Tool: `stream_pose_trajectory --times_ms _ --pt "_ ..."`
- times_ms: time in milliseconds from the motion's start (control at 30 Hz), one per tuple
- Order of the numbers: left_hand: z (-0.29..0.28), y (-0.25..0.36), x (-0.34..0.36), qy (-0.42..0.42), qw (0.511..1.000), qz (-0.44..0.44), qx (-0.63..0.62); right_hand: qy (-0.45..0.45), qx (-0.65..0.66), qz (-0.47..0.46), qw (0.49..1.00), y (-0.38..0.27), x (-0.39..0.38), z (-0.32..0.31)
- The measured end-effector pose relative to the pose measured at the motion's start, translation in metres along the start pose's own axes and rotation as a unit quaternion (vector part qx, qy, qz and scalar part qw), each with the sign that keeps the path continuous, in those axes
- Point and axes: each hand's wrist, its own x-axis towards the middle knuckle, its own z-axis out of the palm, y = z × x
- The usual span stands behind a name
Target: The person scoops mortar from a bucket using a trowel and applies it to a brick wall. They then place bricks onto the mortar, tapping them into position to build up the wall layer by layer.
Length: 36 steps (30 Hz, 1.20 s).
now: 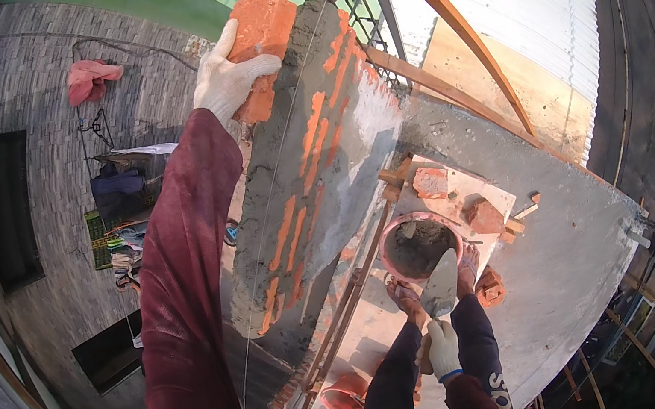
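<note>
Toward twelve o'clock, the brick (263, 29) is matt, grainy orange clay, and the left glove (225, 85) is white knitted cloth. The sleeve (186, 289) at eight o'clock is soft maroon cloth. Rough, lumpy grey mortar (272, 183) coats the wall. At four o'clock, the pink bucket (414, 217) looks plastic, while the trowel (442, 279) has a dull metal blade. The roof (506, 1), between one and two o'clock, looks like ribbed white metal; nine o'clock shows matt, stone-textured cladding (68, 257).

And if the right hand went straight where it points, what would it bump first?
Probably the pink mortar bucket, trowel first, though how high the right hand is above it is unclear.
</note>
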Motion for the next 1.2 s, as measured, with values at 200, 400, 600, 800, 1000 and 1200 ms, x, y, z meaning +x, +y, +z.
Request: stream_pose_trajectory --times_ms 200,400,600,800,1000,1200 --pt "0.020 0.005 0.042 0.009 0.992 0.023 0.120 -0.027 -0.017 0.038 0.999 -0.006 0.005 0.020" --pt "0.043 -0.013 0.066 0.022 0.995 0.028 0.089 -0.031 -0.040 0.056 0.997 -0.019 0.007 0.022" --pt "0.058 -0.010 0.065 0.018 0.997 0.038 0.066 -0.036 -0.052 0.084 0.994 -0.017 0.009 0.021" --pt "0.059 -0.021 0.075 0.017 0.997 0.049 0.059 -0.038 -0.052 0.096 0.993 -0.028 0.003 0.030" --pt "0.056 -0.026 0.079 0.016 0.995 0.048 0.085 -0.039 -0.055 0.105 0.992 -0.033 0.002 0.033" --pt "0.057 -0.033 0.082 0.018 0.988 0.067 0.138 -0.038 -0.079 0.096 0.992 -0.028 0.007 0.029"
